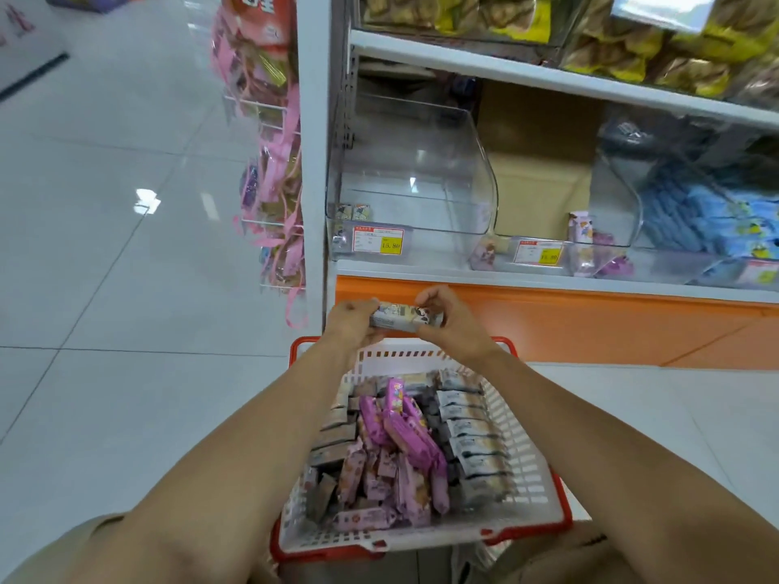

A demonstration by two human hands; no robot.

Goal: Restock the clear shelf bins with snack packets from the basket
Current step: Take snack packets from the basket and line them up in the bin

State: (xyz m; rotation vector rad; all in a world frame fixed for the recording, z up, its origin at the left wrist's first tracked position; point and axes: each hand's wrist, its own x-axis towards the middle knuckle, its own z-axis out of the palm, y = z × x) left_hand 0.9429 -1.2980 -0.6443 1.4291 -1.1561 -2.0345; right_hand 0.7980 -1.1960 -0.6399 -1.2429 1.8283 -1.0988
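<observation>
Basket [421, 537] at 6 o'clock, packed with pink and grey-white snack packets [472, 448]. Just beyond, left hand [352, 320] and right hand [453, 320] pinch opposite ends of a small grey-white stack [404, 318], fingers curled, likely squaring it for stowing. At 12 o'clock, clear bin [421, 170], nearly bare; a few small packs [352, 212] sit front-left.

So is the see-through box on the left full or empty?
Almost empty. Through the left clear bin only a few small packets show, in its front left corner; the rest looks bare.
</observation>
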